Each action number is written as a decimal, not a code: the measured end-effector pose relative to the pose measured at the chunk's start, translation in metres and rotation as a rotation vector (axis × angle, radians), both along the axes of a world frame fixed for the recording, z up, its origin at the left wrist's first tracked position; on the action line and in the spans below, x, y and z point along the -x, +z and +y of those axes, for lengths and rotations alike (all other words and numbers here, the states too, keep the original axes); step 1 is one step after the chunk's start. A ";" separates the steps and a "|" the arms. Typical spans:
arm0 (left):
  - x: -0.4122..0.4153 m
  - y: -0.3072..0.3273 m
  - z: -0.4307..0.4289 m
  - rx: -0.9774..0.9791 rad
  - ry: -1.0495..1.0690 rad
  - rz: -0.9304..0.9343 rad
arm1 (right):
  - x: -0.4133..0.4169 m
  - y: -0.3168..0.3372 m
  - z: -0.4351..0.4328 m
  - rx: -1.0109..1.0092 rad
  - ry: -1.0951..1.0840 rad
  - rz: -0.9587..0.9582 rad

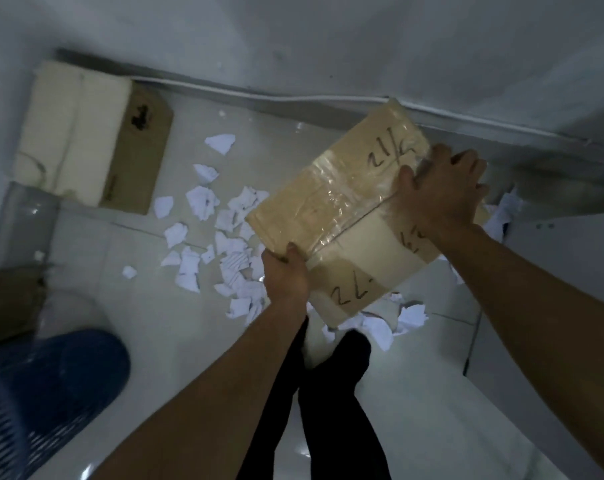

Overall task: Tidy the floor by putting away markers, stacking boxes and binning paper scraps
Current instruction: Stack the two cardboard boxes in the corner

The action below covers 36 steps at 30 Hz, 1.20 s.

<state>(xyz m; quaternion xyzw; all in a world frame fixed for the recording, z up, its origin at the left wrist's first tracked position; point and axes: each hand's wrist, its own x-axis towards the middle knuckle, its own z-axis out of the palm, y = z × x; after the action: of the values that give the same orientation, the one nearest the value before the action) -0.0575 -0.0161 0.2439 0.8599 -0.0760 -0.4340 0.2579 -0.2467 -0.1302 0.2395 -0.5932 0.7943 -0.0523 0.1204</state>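
Lifting: taped box [342, 216]
Left hand [285, 271]: gripping its near corner
Right hand [439, 192]: clutching the far edge
Floor [162, 327]: paper scraps [224, 237] lying scattered

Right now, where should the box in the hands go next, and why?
Probably onto the other box by the wall. The left hand and right hand hold the taped box in the air above the paper scraps, and boxes are meant to be stacked.
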 end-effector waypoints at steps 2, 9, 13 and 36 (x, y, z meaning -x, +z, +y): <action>-0.022 0.014 -0.002 0.006 -0.015 -0.037 | -0.015 0.017 0.006 -0.004 -0.005 -0.032; -0.102 0.045 0.005 0.075 0.050 -0.128 | -0.088 0.053 0.010 -0.063 0.068 -0.042; -0.140 0.063 0.018 0.089 0.155 -0.140 | -0.137 0.071 0.005 -0.067 0.162 -0.088; -0.368 0.097 -0.007 0.169 0.522 -0.183 | -0.440 0.113 -0.104 -0.035 0.655 -0.057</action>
<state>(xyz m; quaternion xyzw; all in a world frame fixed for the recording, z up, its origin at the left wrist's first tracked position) 0.3103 -0.0229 0.3413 0.8613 0.0894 -0.2658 0.4236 0.1928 -0.2347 0.3527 -0.8132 0.5584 -0.0136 0.1633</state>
